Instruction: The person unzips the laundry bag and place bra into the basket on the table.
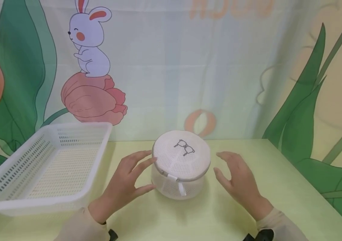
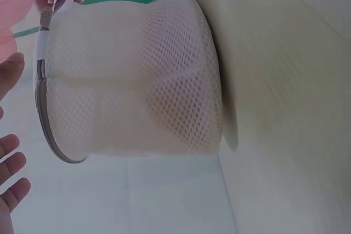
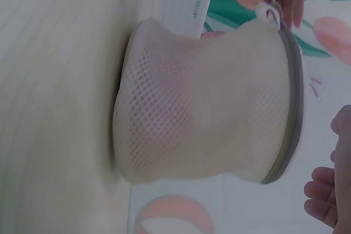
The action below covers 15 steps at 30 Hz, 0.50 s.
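Observation:
A round white mesh laundry bag stands upright on the table, with a dark bear-like outline printed on its top. A grey zip runs round the top edge, with a white pull loop hanging at the front. Through the lower mesh, something pale shows inside; its kind cannot be told. My left hand is at the bag's left side, fingers spread and fingertips close to the rim; whether they touch is unclear. To the right of the bag, my right hand hovers apart from it, fingers loosely bent and holding nothing.
At the left of the table sits a white plastic basket with slotted walls. The pale yellow table meets a printed curtain with a rabbit and flowers behind the bag.

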Tool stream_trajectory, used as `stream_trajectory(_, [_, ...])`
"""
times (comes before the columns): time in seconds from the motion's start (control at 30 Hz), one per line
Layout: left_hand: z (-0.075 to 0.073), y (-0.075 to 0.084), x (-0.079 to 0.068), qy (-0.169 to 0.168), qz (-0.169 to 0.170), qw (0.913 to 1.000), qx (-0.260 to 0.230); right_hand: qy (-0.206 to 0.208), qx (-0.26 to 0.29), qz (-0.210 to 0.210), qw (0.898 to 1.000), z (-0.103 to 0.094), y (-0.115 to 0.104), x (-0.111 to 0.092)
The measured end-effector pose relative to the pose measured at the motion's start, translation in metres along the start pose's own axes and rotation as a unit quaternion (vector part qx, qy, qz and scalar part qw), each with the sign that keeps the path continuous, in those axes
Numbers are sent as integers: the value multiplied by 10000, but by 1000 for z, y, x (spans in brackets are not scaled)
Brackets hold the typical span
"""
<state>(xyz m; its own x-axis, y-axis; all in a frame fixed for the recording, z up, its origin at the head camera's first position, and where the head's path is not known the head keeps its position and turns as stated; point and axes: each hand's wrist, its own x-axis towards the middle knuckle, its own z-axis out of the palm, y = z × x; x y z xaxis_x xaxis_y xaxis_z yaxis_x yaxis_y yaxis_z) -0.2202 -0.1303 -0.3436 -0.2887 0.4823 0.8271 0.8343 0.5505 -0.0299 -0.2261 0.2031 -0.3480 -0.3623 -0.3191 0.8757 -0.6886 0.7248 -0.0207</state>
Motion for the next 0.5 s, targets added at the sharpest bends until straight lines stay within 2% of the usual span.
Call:
stream_trajectory(0.23, [6,5,10,191,569,9978,-272,536,206,-544,9969,1,-19,8])
stream_trajectory(0.5, [15,10,17,-78,627,9974,-354,580,506,-887,9931,3,-42,10])
